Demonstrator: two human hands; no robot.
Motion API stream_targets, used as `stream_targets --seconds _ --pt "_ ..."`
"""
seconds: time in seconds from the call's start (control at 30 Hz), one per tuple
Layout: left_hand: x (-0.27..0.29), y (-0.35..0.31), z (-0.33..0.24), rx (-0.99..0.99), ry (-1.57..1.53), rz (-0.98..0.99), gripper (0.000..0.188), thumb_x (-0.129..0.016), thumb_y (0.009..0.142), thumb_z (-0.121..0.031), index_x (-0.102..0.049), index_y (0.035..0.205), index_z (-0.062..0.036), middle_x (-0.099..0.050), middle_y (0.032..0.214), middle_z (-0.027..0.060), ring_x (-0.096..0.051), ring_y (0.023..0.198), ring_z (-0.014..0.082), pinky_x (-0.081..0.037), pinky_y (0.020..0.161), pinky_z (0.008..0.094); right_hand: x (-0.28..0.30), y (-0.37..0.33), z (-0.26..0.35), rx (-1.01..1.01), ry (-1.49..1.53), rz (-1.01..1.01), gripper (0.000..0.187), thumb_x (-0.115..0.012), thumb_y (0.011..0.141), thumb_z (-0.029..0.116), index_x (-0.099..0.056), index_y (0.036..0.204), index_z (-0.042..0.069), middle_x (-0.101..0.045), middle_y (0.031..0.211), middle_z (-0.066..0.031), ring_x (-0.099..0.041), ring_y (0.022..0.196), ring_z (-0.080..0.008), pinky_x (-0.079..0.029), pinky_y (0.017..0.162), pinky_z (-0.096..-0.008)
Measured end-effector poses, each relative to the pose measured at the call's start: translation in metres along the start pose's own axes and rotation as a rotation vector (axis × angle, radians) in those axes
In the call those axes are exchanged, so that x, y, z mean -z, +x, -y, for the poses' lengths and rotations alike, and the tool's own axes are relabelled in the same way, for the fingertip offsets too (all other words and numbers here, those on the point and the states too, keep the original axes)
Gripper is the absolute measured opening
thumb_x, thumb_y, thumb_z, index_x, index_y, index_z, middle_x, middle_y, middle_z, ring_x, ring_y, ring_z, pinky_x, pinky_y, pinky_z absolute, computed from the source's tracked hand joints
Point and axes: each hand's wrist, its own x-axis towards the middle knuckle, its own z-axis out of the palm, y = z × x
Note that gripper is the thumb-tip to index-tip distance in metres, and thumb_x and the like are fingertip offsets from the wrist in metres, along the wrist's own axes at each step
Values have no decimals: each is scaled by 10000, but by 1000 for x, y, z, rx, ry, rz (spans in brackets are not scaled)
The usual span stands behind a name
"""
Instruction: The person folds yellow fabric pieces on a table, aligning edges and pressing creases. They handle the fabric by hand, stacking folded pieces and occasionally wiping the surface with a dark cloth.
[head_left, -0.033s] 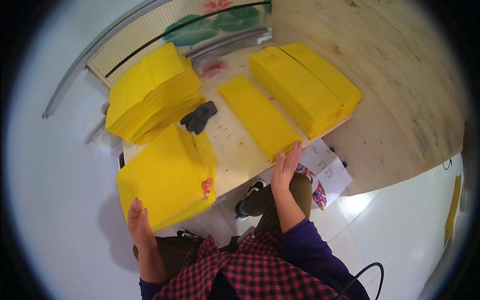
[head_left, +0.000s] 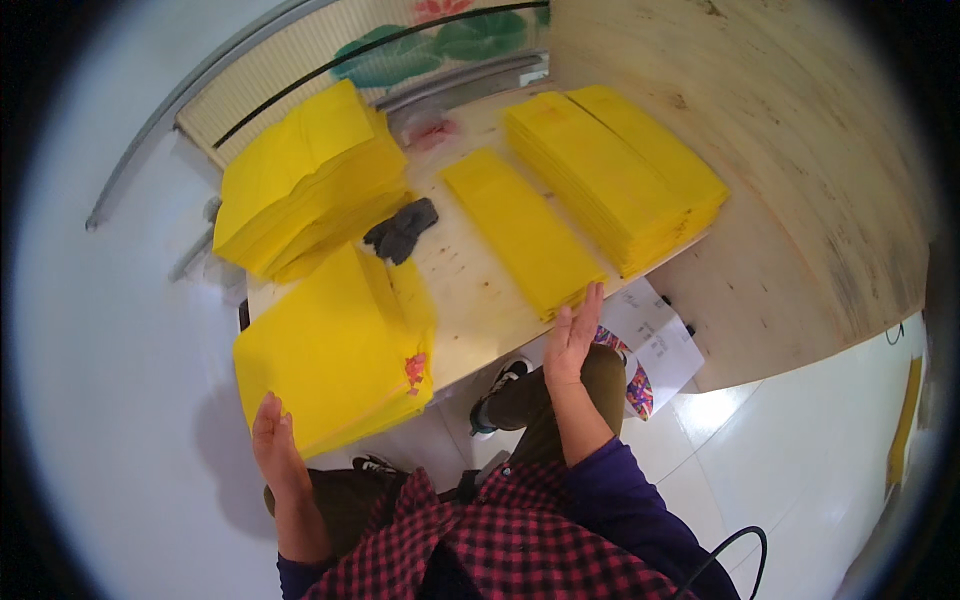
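At near-left corner of table (head_left: pixel 468 300): big yellow stack (head_left: pixel 320 350), left hand (head_left: pixel 276 445) flat, empty beside it. Right of table's middle, reaching near edge: slim yellow stack (head_left: pixel 522 232), right hand (head_left: pixel 571 345) flat, empty at end. Contact unclear. Apparently between steps; for lifting, closer grip needed.

Broad yellow stack (head_left: pixel 310 345): sheetlike layers, lying flat at the near left of the table (head_left: pixel 462 305), overhanging its edge. Narrow yellow stack (head_left: pixel 522 235): long, flat and rectangular, lying slantwise right of the table's middle, its near end at the front edge.
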Motion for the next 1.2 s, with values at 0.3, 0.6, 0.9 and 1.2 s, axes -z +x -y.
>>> stream_targets --seconds 0.3,0.6,0.9,1.2 --pt "73 -4 24 -59 173 -113 286 -510 918 -26 -552 1194 37 -579 1199 102 -521 1147 185 -361 1025 312 9 -25 38 18 281 310 377 -382 1001 217 -523 1237 -40 -565 1184 -133 -525 1113 -230 -380 1005 -341" --pt "115 4 30 -19 319 -178 231 -497 928 -46 -589 1129 19 -629 1052 56 -574 1001 143 -431 908 264 -12 -49 104 75 442 584 279 -423 986 167 -576 1105 -33 -592 1072 -125 -555 1007 -217 -422 925 -320" --pt "138 4 42 -109 263 -149 170 -524 924 -54 -612 1057 3 -633 995 53 -580 960 132 -449 853 258 -22 -56 138 97 378 774 253 -459 981 176 -604 1068 -12 -601 1038 -118 -561 991 -217 -418 921 -312" --pt "148 49 52 -395 683 101 85 -578 838 -3 -603 919 -3 -596 915 131 -582 857 288 -461 765 335 -79 -50 196 432 154 1130 172 -576 890 108 -617 1013 -5 -605 1025 -186 -563 998 -349 -447 890 -394"
